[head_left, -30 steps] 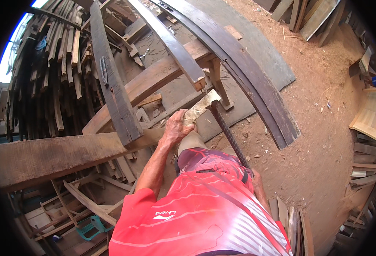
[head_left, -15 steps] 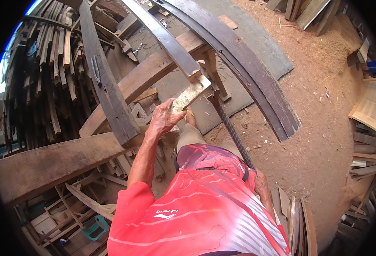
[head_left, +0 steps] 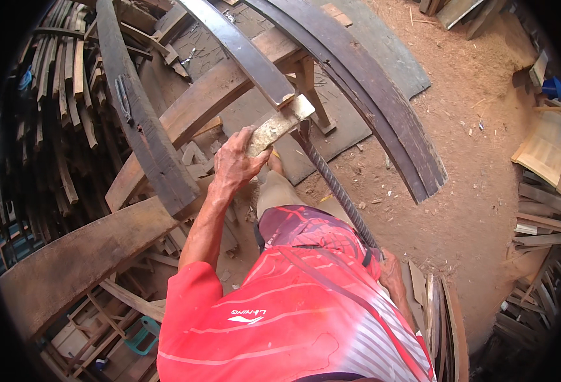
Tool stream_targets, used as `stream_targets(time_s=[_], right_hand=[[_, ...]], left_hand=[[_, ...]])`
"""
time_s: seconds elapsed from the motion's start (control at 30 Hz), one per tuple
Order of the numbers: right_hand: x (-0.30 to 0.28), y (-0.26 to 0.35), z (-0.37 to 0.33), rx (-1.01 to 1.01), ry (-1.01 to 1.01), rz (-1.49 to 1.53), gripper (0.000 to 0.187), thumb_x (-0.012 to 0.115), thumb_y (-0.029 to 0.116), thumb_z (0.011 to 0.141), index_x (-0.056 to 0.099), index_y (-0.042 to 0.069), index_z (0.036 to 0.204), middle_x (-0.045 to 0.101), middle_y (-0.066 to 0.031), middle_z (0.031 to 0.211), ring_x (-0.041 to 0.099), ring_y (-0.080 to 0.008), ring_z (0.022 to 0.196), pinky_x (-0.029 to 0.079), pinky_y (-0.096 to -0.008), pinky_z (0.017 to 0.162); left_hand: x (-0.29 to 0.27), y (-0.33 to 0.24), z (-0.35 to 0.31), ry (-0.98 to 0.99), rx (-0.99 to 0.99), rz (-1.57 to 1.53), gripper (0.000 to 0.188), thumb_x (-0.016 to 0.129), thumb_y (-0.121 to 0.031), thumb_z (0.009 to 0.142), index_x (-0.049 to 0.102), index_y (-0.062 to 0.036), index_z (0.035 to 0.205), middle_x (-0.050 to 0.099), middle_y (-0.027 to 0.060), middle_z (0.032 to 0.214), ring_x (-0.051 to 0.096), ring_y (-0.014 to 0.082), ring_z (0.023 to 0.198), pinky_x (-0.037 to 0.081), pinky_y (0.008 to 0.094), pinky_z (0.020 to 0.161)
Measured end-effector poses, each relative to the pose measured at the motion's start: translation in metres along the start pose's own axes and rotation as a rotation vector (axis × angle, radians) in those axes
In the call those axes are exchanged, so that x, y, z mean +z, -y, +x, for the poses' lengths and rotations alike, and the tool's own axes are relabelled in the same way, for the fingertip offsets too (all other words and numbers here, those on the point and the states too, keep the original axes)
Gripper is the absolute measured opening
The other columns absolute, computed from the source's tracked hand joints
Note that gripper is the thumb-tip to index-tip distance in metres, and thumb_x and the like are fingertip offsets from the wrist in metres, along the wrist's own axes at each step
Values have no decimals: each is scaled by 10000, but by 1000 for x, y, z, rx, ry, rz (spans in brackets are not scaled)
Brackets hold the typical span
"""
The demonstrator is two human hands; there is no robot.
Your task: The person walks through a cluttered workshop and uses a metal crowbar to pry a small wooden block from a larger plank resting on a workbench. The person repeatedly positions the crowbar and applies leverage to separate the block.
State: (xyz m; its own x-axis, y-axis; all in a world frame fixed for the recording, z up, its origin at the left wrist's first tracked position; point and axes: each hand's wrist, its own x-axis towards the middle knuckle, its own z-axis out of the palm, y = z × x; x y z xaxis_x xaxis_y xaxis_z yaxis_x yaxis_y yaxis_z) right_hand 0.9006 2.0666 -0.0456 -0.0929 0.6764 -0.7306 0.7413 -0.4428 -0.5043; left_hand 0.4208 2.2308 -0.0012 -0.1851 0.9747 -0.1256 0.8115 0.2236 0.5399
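My left hand (head_left: 237,160) is wrapped around the near end of a short, pale wooden block (head_left: 281,125) with a worn, blotchy surface. The block's far end lies close against the sawn end of a long dark plank (head_left: 245,56); whether they touch is unclear. Low by my right hip, my right hand (head_left: 390,266) grips a ribbed steel bar (head_left: 336,181), its fingers partly hidden. The bar slants up to a flattened tip just beneath the block's far end; I cannot tell if it touches.
A thick beam (head_left: 220,86) crosses under the planks. Wide dark boards (head_left: 363,95) stretch out at right, and a grey plank with loose metal rods (head_left: 122,99) at left. A heavy board (head_left: 86,251) is near left. Lumber stacks (head_left: 44,114) line the left; sawdust covers the ground.
The steel bar's tip has shifted left relative to the block, from beside its far end to beneath it. The whole view has moved slightly. Both hands keep their hold.
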Motion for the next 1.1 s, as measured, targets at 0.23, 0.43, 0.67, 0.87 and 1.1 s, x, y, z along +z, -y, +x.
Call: stream_targets(time_s=[0.23,0.43,0.67,0.87,1.1], right_hand=[[-17,49,-29,97,-9,-57,387,540,310,934,663,-12,1110,663,-330,995,639,-502,995,490,-504,848],[-47,105,-69,263,28,-177,460,564,420,958,653,-24,1035,645,-326,936,632,-502,924,480,-501,788],[-81,183,-127,427,-11,-212,620,595,575,942,635,-43,964,623,-299,831,620,-475,819,470,-488,758],[-92,276,-153,563,-90,-388,664,614,618,919,649,-45,914,552,-269,661,588,-440,678,456,-502,701],[-102,346,-166,685,-66,-466,822,564,774,871,551,-43,785,462,-187,593,464,-264,598,424,-462,631]], left_hand=[[-13,20,13,175,107,-120,607,758,-323,828,575,-34,1329,682,221,1166,669,374,1069,515,435,951],[-23,28,32,445,-26,-218,695,760,-340,833,519,-31,1407,672,216,1229,662,302,1108,496,412,982],[-16,39,29,435,69,-224,751,747,-349,858,434,-66,1480,621,270,1295,606,439,1185,486,479,1008],[-13,26,20,292,93,-178,714,752,-267,839,462,-82,1465,661,245,1175,656,416,1075,553,473,868],[-15,35,32,419,27,-305,693,764,-278,841,481,-105,1449,677,244,1144,656,424,1056,527,476,901]])
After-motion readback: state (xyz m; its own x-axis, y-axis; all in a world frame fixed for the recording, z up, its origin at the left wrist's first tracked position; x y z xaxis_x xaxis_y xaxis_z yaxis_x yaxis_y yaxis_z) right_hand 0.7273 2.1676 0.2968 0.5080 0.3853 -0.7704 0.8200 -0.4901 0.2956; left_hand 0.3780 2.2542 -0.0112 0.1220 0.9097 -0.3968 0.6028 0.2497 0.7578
